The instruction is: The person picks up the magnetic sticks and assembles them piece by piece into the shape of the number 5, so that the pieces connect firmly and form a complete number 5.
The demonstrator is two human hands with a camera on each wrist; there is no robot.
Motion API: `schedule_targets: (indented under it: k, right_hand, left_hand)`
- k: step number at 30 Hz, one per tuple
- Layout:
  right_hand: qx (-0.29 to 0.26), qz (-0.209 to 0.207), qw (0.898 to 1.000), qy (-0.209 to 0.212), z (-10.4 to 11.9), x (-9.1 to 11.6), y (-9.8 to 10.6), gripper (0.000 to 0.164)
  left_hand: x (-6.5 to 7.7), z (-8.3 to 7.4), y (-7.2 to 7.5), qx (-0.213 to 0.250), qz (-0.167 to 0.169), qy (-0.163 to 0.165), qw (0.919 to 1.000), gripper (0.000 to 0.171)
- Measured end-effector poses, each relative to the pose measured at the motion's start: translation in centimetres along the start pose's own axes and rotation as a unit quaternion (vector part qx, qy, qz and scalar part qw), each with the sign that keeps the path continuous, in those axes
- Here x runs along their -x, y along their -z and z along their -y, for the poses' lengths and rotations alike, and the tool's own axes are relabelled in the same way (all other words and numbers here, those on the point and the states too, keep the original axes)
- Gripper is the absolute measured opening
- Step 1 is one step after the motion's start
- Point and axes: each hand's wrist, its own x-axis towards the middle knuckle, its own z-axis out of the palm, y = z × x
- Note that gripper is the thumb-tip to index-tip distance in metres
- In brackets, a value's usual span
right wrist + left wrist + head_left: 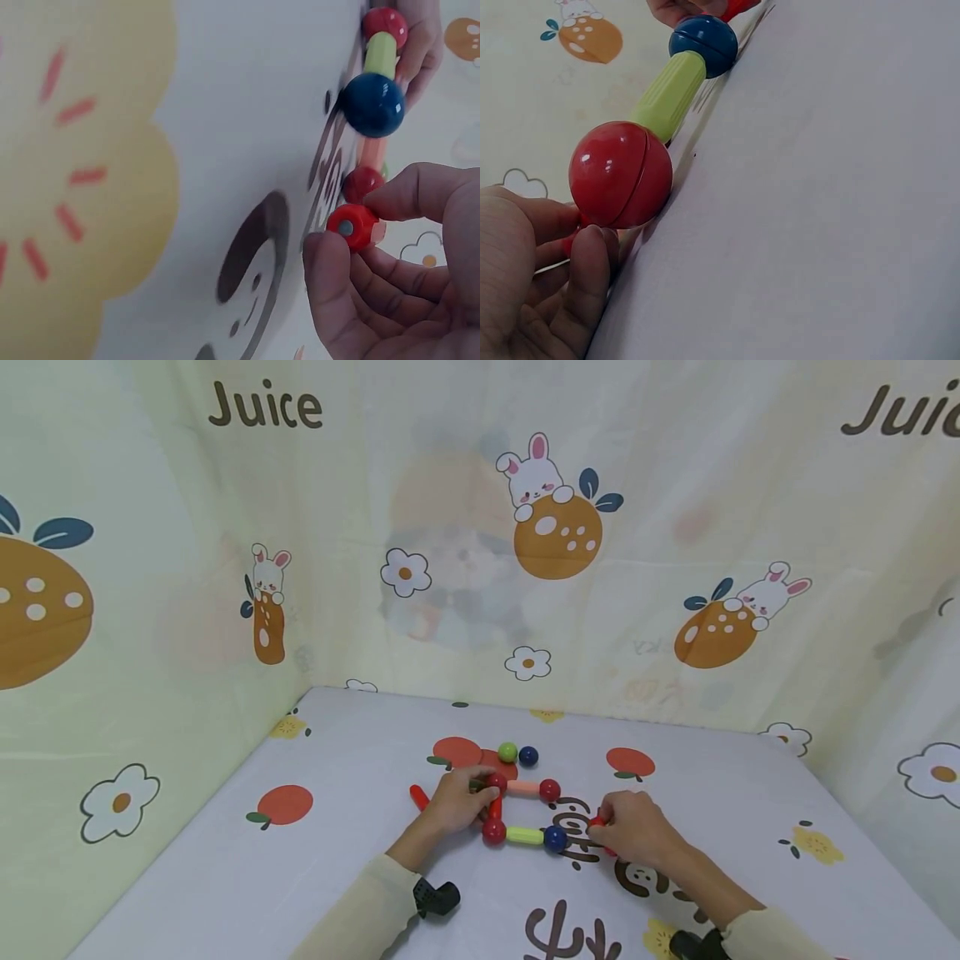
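Note:
My left hand (459, 802) pinches a red magnetic rod (495, 807) that joins two red balls. The near red ball (619, 174) sits right at its fingertips in the left wrist view. From this ball a lime-green rod (524, 836) runs right to a dark blue ball (555, 838). A pink rod (523, 788) links the far red ball (497, 783) to another red ball (550, 790), giving a shape with its right side unjoined. My right hand (637, 828), right of that side, holds a red rod (352, 227) between thumb and fingers, its metal-tipped end showing.
Behind the joined pieces lie a light green ball (507, 752) and a dark blue ball (528, 757), side by side. A loose red rod (419, 797) lies left of the left hand. A patterned cloth covers the table (225, 885), and a printed curtain (450, 510) hangs behind it.

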Motion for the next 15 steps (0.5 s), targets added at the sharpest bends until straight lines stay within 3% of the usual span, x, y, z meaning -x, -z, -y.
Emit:
schedule_targets:
  k: [15]
  right_hand:
    - [-0.125,0.058,0.990,-0.033,2.7,1.9,-0.4,0.008]
  left_hand:
    - [-0.1,0.0,-0.2,0.008,-0.010,0.000,0.9999,0.043]
